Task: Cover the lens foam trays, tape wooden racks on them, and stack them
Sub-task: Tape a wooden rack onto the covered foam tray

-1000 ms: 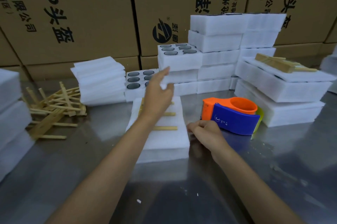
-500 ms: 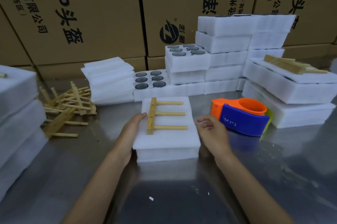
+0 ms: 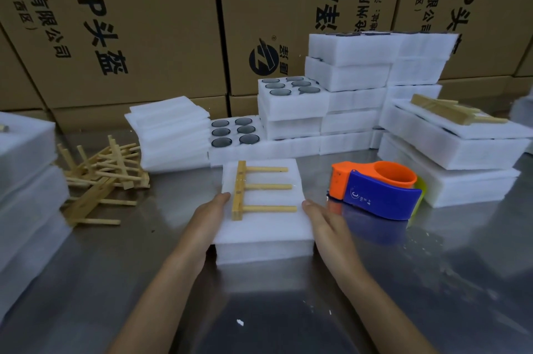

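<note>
Head view: the covered foam tray (image 3: pixel 264 226) sits between the left hand (image 3: pixel 208 216) and right hand (image 3: pixel 323 221), flat fingers pressing its sides. It looks light, soft and crushable; the wooden rack (image 3: pixel 253 189) on top could slide.

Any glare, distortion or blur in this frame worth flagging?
Head view: metal table mirrors the tape dispenser and shows soft glare; wide-angle lens leans the cartons outward; foam stack at left edge looks soft; hands and wooden rack stay sharp.
</note>
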{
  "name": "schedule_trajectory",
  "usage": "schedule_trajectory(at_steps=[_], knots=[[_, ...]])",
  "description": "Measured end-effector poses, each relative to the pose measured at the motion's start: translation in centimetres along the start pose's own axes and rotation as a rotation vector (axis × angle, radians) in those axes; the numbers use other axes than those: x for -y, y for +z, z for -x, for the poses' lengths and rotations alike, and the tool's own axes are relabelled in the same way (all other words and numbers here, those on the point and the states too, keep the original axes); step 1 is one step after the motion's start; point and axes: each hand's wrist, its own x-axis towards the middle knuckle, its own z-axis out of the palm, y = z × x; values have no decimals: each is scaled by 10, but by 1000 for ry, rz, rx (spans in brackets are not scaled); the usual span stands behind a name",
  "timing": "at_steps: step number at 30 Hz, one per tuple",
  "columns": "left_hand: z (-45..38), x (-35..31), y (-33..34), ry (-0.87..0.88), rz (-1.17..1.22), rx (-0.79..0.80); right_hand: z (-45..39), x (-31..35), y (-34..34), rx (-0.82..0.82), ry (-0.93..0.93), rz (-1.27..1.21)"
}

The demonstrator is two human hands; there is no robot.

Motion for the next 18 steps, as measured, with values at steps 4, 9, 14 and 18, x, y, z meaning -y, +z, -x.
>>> schedule_trajectory(at_steps=[4,9,14,18], knots=[[5,1,2,46,34,72,3,-1,-2,92,-34,-12],[8,-12,8,47,169,124,3,2,-2,166,-67,-19],[24,-11,12,185,190,134,-4,-4,-4,181,-62,-79],[34,-10,11,322,276,202,-13,-8,-3,213,-16,-177]])
